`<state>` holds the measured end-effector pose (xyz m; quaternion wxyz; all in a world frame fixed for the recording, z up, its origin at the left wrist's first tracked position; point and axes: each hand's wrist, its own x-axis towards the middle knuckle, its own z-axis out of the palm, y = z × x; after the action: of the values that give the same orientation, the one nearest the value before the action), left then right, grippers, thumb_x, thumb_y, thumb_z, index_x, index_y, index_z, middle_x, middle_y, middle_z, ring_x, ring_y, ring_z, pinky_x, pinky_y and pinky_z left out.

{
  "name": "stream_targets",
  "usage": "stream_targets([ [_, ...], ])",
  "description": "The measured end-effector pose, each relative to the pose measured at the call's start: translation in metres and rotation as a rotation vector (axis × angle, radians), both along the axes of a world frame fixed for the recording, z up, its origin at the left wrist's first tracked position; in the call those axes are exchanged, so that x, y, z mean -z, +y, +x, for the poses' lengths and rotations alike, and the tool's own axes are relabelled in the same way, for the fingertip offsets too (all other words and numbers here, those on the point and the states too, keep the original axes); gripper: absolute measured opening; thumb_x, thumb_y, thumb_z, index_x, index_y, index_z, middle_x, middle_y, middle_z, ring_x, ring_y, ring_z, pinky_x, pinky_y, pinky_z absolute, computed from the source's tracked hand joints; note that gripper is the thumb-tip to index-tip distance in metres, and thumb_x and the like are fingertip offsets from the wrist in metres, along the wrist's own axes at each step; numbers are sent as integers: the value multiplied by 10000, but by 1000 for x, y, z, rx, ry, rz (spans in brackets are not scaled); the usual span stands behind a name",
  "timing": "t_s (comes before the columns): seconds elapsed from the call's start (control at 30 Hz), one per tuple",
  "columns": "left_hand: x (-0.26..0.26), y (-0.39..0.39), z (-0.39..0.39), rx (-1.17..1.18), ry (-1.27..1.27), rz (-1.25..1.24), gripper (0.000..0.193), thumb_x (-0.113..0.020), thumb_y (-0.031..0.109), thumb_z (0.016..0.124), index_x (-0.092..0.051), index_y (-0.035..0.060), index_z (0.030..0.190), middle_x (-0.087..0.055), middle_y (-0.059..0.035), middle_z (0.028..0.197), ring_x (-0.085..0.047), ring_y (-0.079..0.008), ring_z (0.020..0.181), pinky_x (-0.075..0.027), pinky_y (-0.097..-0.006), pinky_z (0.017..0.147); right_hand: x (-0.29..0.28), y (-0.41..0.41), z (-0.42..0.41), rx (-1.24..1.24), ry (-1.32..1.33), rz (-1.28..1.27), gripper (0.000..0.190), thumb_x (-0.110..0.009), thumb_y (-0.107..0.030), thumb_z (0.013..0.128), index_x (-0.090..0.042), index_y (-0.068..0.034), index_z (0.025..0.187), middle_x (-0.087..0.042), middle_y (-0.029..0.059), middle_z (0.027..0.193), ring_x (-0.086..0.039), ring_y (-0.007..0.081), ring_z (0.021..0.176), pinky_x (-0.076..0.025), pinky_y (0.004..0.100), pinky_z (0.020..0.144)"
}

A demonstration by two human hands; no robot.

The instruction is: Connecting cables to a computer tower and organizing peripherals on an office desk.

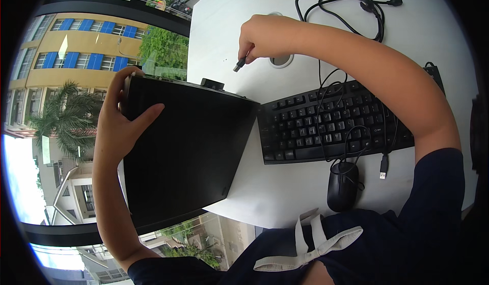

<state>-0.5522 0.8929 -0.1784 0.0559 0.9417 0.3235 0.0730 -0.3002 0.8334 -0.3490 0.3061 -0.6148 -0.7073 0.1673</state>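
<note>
A black computer case [187, 139], flat-sided and box-like, stands at the left of the white table. My left hand [128, 120] grips its upper left edge, thumb on the broad black side, fingers behind. Above the case's far edge, my right hand [265, 38] pinches a black USB plug [240, 64], metal end pointing down and left, apart from the case. A black keyboard [324, 120] lies right of the case with thin cables across its keys. Below it rests a black mouse [343, 187], its cable bundled on top. Another USB plug [383, 166] lies beside the mouse.
A coiled black power cable [378, 21] lies at the far right of the white table [237, 9]. A round cable grommet [281, 61] sits in the tabletop below my right wrist. Dark-framed windows [114, 7] border the table's left side.
</note>
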Motion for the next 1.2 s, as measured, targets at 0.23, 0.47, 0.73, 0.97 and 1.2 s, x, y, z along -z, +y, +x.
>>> stream_targets([
  [0.23, -6, -20, -4, 69, 76, -50, 699, -804, 48, 679, -459, 59, 1287, -494, -55, 1256, -502, -155, 1140, -426, -298, 952, -2, -22, -20, -82, 75, -69, 163, -678, -139, 825, -756, -104, 965, -708, 54, 858, -676, 163, 728, -513, 319, 632],
  [0.47, 6, -60, -17, 356, 130, 106, 710, -818, 72, 580, -497, 56, 1213, -507, -114, 1233, -510, -251, 1183, -432, -358, 953, 2, -70, -28, -108, 94, -87, 172, -663, -141, 828, -757, -111, 969, -713, 56, 832, -678, 168, 728, -521, 312, 651],
  [0.73, 10, -62, -19, 314, 68, 28, 721, -775, 74, 553, -487, 62, 1214, -391, -229, 1390, -447, -303, 1260, -384, -407, 1028, 7, -97, -30, -93, -11, 127, 145, -663, -141, 802, -762, -100, 900, -708, 74, 823, -671, 243, 722, -533, 336, 683],
  [0.97, 11, -72, -19, 247, 62, 64, 733, -725, 134, 593, -447, 14, 1260, -453, -128, 1264, -359, -292, 1302, -202, -419, 1125, 7, -99, -47, -77, -163, 319, 96, -673, -138, 787, -748, -82, 807, -674, 81, 747, -667, 269, 706, -536, 363, 652],
  [1.2, 13, -74, -19, 218, 54, 54, 723, -729, 159, 604, -447, 14, 1254, -450, -134, 1269, -340, -307, 1328, -190, -427, 1128, 2, -100, -49, -127, -151, 228, 89, -668, -115, 786, -740, -68, 807, -682, 80, 788, -675, 265, 711, -546, 363, 671],
])
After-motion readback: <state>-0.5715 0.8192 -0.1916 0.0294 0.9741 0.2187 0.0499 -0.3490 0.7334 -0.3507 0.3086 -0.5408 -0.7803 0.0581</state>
